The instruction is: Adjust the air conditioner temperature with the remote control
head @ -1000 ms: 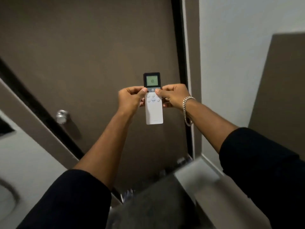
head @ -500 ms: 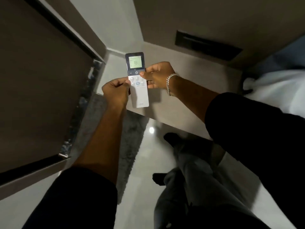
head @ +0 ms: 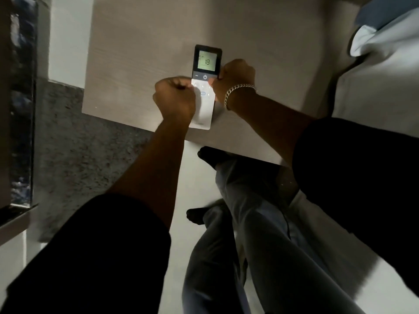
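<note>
A slim white remote control (head: 205,91) with a dark top and a lit green screen reading 18 is held upright in front of me. My left hand (head: 174,99) grips its left edge, thumb on the buttons. On the right edge my right hand (head: 234,79), with a chain bracelet on the wrist, pinches the remote near the power button. My left fist hides part of the button pad. No air conditioner is in view.
Behind the remote stands a light wood-grain surface (head: 140,53). A grey speckled rug (head: 79,143) lies at the left beside a dark panel (head: 21,98). My legs and feet (head: 238,200) stand on the pale glossy floor. White bedding (head: 381,64) fills the upper right.
The view has swung from a door down to the floor and wood surface. Both hands still hold the remote, screen still at 18. The remote now sits closer and more central.
</note>
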The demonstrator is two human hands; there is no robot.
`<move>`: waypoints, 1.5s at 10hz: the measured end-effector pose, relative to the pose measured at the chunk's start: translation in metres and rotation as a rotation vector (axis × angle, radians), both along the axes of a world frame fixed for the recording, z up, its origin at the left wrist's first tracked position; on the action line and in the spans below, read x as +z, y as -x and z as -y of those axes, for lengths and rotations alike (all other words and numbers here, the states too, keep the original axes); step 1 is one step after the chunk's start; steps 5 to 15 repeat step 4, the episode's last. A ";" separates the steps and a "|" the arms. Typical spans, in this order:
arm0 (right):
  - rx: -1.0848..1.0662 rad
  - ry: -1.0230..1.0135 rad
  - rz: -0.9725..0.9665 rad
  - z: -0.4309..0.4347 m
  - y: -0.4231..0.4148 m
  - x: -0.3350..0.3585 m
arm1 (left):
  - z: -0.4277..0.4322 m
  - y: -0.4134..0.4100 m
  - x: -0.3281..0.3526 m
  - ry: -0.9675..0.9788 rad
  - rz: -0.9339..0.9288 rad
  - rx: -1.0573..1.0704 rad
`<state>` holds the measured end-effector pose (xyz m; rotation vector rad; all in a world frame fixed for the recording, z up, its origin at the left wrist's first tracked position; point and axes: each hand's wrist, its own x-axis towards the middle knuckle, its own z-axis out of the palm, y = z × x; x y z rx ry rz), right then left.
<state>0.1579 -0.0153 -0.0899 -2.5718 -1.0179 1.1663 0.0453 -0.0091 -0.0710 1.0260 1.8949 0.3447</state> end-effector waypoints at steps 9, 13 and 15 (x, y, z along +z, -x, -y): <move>0.028 0.046 0.061 0.007 0.003 0.027 | 0.013 0.020 0.054 -0.125 0.148 -0.036; 0.028 0.046 0.061 0.007 0.003 0.027 | 0.013 0.020 0.054 -0.125 0.148 -0.036; 0.028 0.046 0.061 0.007 0.003 0.027 | 0.013 0.020 0.054 -0.125 0.148 -0.036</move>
